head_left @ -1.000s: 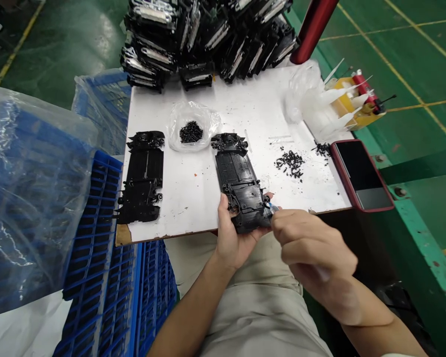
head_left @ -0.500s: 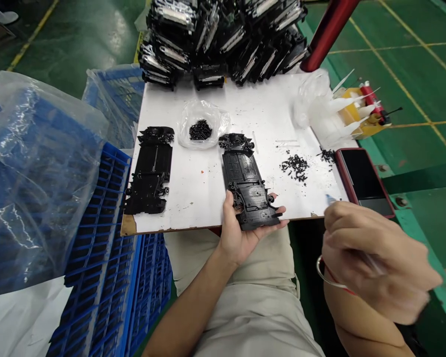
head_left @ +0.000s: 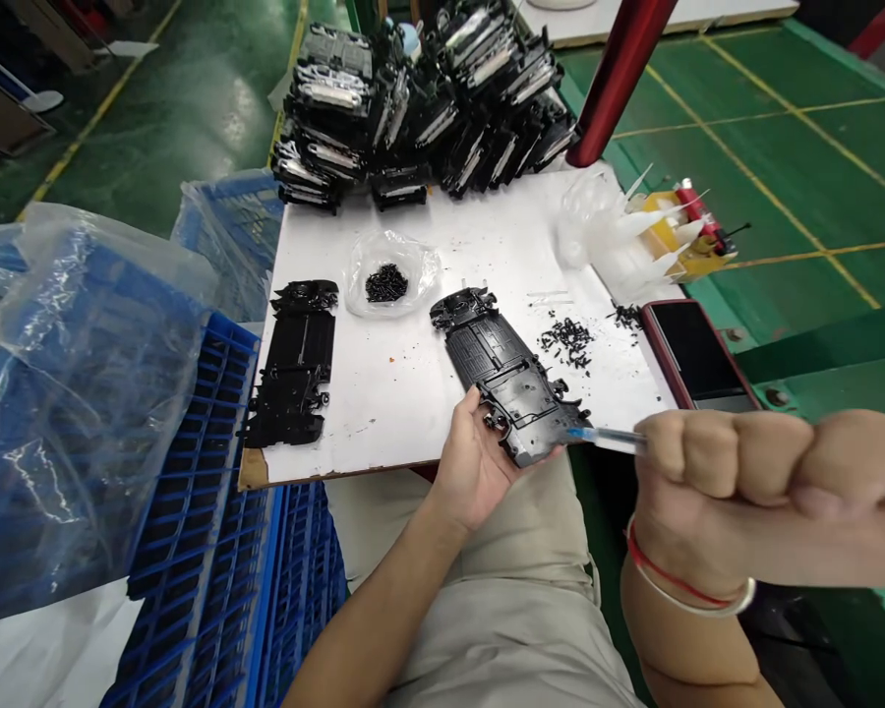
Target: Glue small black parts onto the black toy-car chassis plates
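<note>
My left hand (head_left: 472, 462) grips the near end of a long black plastic chassis part (head_left: 508, 374) that lies slanted over the front edge of the white board (head_left: 413, 393). My right hand (head_left: 752, 487) is a closed fist around a thin clear tool with a blue tip (head_left: 597, 438). The tip touches the near right corner of the chassis. A second black chassis part (head_left: 295, 364) lies flat on the left of the board.
A clear bag of black screws (head_left: 387, 280) and a loose pile of screws (head_left: 567, 339) lie on the board. Stacked black parts (head_left: 420, 98) fill the far edge. A red-cased phone (head_left: 697, 354), white nozzles (head_left: 634, 236), blue crates (head_left: 213, 551) and a red pole (head_left: 619, 69) surround it.
The chassis has turned so its near end points right. My right hand came back from the right and brought the tool tip onto the chassis corner.
</note>
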The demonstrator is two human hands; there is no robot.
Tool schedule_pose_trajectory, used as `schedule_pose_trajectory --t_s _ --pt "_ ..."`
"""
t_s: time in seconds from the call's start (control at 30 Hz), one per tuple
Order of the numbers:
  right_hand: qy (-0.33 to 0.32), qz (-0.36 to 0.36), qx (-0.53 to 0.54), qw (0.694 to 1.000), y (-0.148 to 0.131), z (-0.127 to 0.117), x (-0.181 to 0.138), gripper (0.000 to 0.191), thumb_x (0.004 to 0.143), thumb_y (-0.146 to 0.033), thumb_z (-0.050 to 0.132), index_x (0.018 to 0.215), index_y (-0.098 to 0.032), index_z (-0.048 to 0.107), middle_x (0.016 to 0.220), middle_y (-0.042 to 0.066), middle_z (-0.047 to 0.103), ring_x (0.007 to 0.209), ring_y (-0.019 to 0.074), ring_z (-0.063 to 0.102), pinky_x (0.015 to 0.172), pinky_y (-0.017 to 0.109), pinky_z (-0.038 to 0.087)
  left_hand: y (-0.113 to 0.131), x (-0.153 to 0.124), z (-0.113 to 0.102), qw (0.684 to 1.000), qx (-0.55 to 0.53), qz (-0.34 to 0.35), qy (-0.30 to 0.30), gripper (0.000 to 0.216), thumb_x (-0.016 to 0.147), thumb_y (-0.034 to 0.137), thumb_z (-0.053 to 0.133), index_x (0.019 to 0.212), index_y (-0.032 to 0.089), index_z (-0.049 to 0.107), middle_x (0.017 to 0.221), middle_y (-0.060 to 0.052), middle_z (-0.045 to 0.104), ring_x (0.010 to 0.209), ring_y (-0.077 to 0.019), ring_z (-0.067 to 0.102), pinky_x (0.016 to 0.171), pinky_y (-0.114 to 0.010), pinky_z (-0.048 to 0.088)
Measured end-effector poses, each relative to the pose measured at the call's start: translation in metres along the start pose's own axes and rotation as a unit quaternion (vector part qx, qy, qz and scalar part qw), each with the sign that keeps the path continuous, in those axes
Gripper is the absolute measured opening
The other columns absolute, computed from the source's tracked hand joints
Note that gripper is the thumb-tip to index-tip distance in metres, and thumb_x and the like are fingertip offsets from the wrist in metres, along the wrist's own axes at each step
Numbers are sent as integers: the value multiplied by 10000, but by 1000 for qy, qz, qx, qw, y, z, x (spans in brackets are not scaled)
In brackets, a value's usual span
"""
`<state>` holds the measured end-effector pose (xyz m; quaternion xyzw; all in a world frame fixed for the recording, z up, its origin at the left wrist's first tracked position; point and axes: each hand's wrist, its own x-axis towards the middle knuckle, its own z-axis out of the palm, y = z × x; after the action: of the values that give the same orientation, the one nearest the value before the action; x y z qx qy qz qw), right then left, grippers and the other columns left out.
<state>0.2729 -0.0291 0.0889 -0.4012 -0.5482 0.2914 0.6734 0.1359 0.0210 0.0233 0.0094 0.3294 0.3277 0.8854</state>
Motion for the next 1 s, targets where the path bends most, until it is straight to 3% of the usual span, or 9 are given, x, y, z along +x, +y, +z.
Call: schedule_pose_trajectory --t_s 0.1,0.2,0.53,0.7,1.0 --pt "118 56 167 977 8 13 -1 466 881 -466 467 550 -205 269 497 -62 58 407 83 25 361 270 139 -2 4 4 1000 0 -6 7 418 956 466 403 1120 177 656 1055 -104 720 949 -254 685 833 -461 574" --pt "154 80 209 962 17 23 -5 417 836 -431 484 537 -205 302 474 -72 106 415 70 35 383 258 129 -5 6 6 1000 1 3 7 424 975 436 366 1119 161 654 1064 -112 720 977 -261 682 888 -479 549" --pt "160 64 243 954 39 28 -6 418 843 -453 391 516 -200 330 425 -67 174 366 63 95 374 241 168 -8 11 5 998 20 46 23 436 999 359 328 1236 108 594 1095 -114 719 1061 -223 655 981 -382 497" --pt "141 46 233 961 46 26 -5 394 867 -422 310 537 -208 335 435 -68 173 360 68 116 373 240 197 -9 12 4 998 18 56 -5 442 999 365 328 1224 116 615 1101 -108 719 1099 -228 638 996 -382 488" --pt "121 23 208 970 49 27 -4 388 911 -401 272 574 -217 326 455 -69 170 361 75 124 384 240 217 -9 13 3 998 19 51 5 440 999 373 329 1236 133 611 1130 -96 711 1107 -220 635 1004 -368 481"
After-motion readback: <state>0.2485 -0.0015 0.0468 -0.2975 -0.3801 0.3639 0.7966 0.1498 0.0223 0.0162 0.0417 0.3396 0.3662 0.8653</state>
